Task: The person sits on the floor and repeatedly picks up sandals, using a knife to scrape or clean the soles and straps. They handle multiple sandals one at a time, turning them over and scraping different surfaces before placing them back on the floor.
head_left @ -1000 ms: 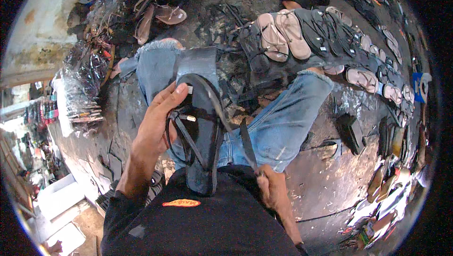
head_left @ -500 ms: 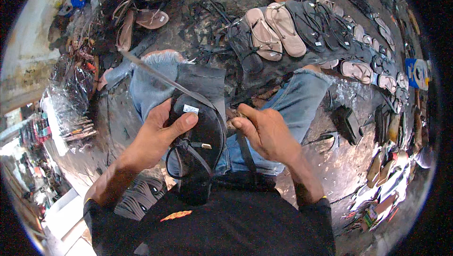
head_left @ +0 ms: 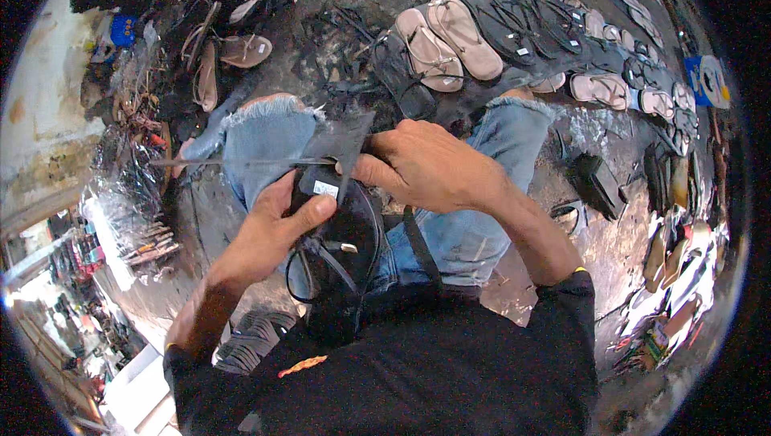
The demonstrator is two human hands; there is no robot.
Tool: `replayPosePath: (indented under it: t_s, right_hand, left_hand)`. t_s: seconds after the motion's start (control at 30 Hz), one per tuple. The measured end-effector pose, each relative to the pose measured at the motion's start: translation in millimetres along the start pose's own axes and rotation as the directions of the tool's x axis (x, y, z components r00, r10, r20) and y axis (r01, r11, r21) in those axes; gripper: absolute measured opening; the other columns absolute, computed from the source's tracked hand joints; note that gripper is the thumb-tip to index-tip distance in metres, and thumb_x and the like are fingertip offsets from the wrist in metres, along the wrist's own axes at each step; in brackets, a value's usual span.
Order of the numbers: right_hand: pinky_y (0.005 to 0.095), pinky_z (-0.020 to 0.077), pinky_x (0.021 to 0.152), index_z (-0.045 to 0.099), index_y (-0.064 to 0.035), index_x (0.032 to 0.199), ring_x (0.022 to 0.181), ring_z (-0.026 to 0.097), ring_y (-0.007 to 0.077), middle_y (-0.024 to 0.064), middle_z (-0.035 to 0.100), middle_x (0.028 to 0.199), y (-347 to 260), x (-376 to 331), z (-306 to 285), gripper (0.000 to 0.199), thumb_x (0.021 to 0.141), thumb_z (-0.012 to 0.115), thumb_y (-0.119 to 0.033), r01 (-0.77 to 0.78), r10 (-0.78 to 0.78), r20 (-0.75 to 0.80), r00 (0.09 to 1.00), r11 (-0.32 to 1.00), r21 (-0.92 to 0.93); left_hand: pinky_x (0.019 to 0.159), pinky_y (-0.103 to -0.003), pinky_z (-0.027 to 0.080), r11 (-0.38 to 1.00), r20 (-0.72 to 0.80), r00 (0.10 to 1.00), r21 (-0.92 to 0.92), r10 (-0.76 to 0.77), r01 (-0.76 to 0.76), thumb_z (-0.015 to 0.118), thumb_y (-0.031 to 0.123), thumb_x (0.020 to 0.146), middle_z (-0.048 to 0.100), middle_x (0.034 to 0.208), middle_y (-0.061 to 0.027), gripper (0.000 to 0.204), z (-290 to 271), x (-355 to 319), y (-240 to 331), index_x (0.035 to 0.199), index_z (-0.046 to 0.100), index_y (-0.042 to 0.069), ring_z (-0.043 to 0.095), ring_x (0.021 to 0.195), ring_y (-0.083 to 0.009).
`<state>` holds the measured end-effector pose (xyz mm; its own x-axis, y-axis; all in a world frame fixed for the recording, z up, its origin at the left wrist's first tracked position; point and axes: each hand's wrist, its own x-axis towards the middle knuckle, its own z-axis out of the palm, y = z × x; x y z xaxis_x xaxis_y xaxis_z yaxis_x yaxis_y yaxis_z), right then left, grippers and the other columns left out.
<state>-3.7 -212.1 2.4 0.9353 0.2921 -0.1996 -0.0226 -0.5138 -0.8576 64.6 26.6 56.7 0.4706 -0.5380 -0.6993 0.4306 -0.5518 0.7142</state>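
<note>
Sandal, black, is held over the lap, label up. Left hand grips its side, thumb on top. Right hand is curled at its far end; whether it pinches the thin strip there cannot be told. Step in hand appears to be edge work; next move calls for a steady left grip. Jeans lie beneath; finished-looking pairs stand beyond.

The right hand hid whatever it gripped at the tip of the sandal. Most fingers of the left hand lay out of sight beneath it. The strip blurred toward its left end. Print on the label was too small to read. The lower edge cut off the shirt.
</note>
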Motion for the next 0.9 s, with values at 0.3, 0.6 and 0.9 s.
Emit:
replayPosePath:
  t_s: [0.3,0.6,0.9]
  right_hand:
    - [0.0387,0.0426,0.054,0.064,-0.0031,0.103,0.058,0.055,0.0248,0.0107,0.06,0.068,15.8,-31.0,88.4,0.022,0.101,0.05,-0.02,0.232,0.274,-0.683,0.677,0.802,0.551]
    - [0.0451,0.0424,0.055,0.057,-0.0043,0.099,0.062,0.057,0.0376,0.0197,0.057,0.069,10.4,-110.8,122.8,0.028,0.104,0.049,-0.031,-0.073,0.31,-0.583,0.751,0.916,0.394]
    - [0.0573,0.0429,0.059,0.057,-0.0107,0.107,0.071,0.061,0.0495,0.0244,0.061,0.07,25.4,-130.4,88.2,0.033,0.101,0.056,-0.043,-0.278,0.314,-0.399,0.861,0.949,0.147]
  left_hand:
    - [0.104,-0.044,0.052,0.333,-0.449,0.846,-0.782,0.287,-0.527,0.059,0.017,0.1,0.062,0.137,-0.0122,0.044,72.0,27.9,-20.9,0.143,0.053,0.01,0.064,0.121,-0.0284]
    - [0.089,-0.038,0.061,0.381,-0.545,0.834,-0.755,0.09,-0.534,0.063,0.012,0.099,0.068,0.125,-0.0055,0.033,63.9,59.8,-22.5,0.131,0.063,0.011,0.069,0.107,-0.0209]
    - [0.073,-0.034,0.059,0.589,-0.446,0.876,-0.663,0.184,-0.462,0.065,0.014,0.097,0.066,0.095,-0.0035,0.021,67.8,25.3,-79.8,0.116,0.063,0.007,0.068,0.089,-0.0168]
